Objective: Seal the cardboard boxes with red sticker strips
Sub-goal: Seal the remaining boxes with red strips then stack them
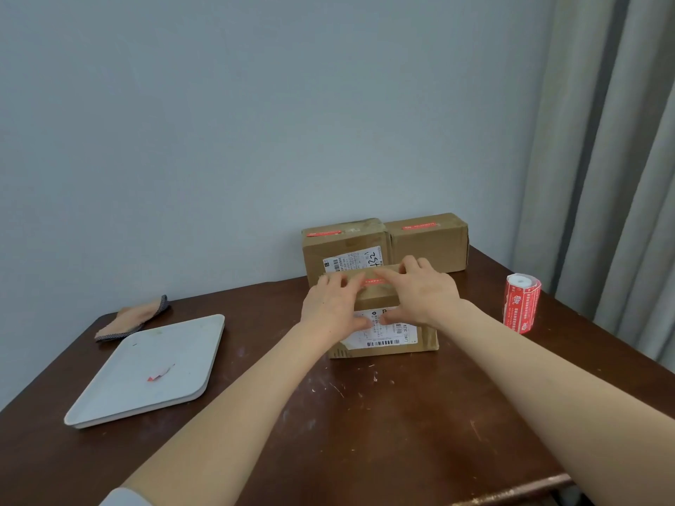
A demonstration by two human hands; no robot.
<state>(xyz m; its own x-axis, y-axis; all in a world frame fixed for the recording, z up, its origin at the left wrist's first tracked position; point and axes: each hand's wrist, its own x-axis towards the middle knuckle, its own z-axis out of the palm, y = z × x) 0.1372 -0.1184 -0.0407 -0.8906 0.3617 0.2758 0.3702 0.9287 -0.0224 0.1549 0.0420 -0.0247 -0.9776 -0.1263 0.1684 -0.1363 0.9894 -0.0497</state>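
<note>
Dark table (365,414): brown labelled box (378,299), red strip (372,281) across top; left hand (330,304), right hand (420,292) press it flat-fingered.

One wide-angle camera, worn on the person's head, is looking forward and somewhat down from near the front edge of the tabletop (365,414), catching the left hand (328,304) and right hand (420,292) outstretched at mid-frame, the wall (255,122) behind and a curtain (602,158) at right.
</note>
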